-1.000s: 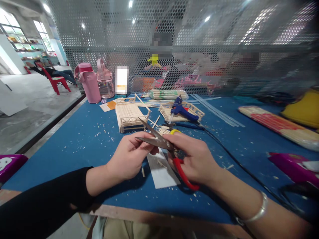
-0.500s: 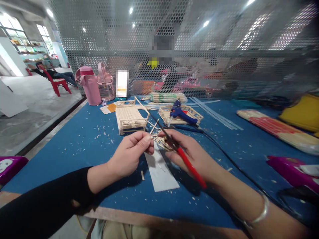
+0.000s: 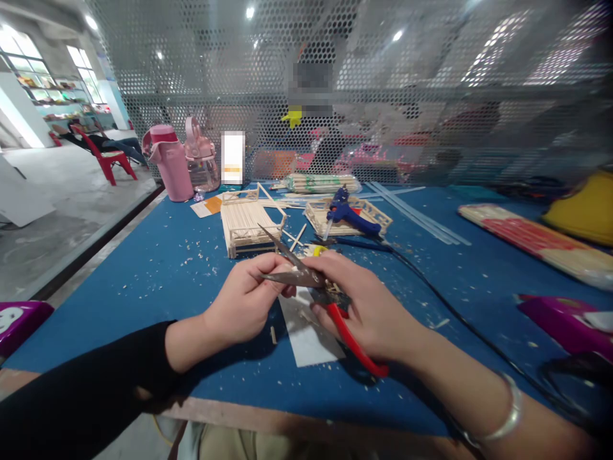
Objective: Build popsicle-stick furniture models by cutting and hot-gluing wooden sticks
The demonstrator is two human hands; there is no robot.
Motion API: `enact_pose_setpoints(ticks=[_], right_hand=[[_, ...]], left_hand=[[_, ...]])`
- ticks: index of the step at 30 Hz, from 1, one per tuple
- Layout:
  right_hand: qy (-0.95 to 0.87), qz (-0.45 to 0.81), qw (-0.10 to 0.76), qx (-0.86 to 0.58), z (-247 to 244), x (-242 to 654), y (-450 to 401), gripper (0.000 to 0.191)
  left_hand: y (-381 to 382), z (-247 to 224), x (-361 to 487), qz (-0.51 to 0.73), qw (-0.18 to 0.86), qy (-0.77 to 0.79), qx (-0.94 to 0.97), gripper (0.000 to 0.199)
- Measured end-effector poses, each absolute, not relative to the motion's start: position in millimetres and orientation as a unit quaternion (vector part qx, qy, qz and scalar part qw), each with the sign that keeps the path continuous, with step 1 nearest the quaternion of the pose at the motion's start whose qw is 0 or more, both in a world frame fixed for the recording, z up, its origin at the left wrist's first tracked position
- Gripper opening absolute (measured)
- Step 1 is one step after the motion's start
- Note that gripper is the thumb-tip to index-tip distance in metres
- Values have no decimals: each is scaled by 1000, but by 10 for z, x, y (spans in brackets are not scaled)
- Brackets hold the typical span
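Note:
My right hand [image 3: 376, 306] holds scissors [image 3: 297, 277] with red handles, their blades spread and pointing left. The blades reach across the fingertips of my left hand [image 3: 242, 297]. That hand is closed in a pinch; whatever it grips is hidden or too small to make out. Below both hands lies a white paper strip [image 3: 306, 345] on the blue tabletop [image 3: 191, 281]. Just beyond stands a small bed-like model [image 3: 246, 217] built of thin wooden sticks. Behind my right hand, a blue glue gun [image 3: 352, 218] rests on a second stick-built frame [image 3: 313, 220].
A black cord [image 3: 431, 294] runs from the glue gun to the right. Wrapped sticks [image 3: 323, 183], a pink jug [image 3: 173, 166] and a clear bottle [image 3: 204, 166] stand or lie at the back before a perforated metal screen [image 3: 215, 76]. A packet [image 3: 531, 243] lies right.
The scissors have swung left and their blades have spread, now crossing my left fingertips. My left hand has stayed nearly in place.

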State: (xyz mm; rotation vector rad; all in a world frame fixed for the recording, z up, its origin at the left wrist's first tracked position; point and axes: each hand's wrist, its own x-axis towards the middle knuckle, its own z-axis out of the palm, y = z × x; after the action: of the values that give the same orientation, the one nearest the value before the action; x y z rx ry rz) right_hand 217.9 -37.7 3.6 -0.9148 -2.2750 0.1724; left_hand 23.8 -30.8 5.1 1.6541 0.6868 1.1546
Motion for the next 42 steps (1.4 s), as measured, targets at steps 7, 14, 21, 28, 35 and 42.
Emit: enact_pose_setpoints(ticks=[7, 14, 21, 28, 35, 42], right_hand=[[-868, 73, 325, -369, 55, 2151, -403, 41], [-866, 43, 340, -365, 65, 2139, -412, 32], [-868, 0, 340, -362, 47, 2187, -398, 30], [-839, 119, 362, -389, 49, 2072, -398, 23], [-629, 404, 499, -440, 101, 1946, -406, 30], [-520, 547, 514, -408, 92, 1900, -413, 49]], left_hand=[[-304, 8, 242, 475, 508, 283, 660, 25], [-322, 8, 263, 483, 539, 284, 629, 25], [-305, -30, 278, 492, 570, 267, 601, 36], [-293, -31, 300, 504, 593, 259, 572, 36], [-283, -44, 280, 478, 393, 317, 719, 16], [-294, -98, 286, 493, 258, 299, 776, 12]])
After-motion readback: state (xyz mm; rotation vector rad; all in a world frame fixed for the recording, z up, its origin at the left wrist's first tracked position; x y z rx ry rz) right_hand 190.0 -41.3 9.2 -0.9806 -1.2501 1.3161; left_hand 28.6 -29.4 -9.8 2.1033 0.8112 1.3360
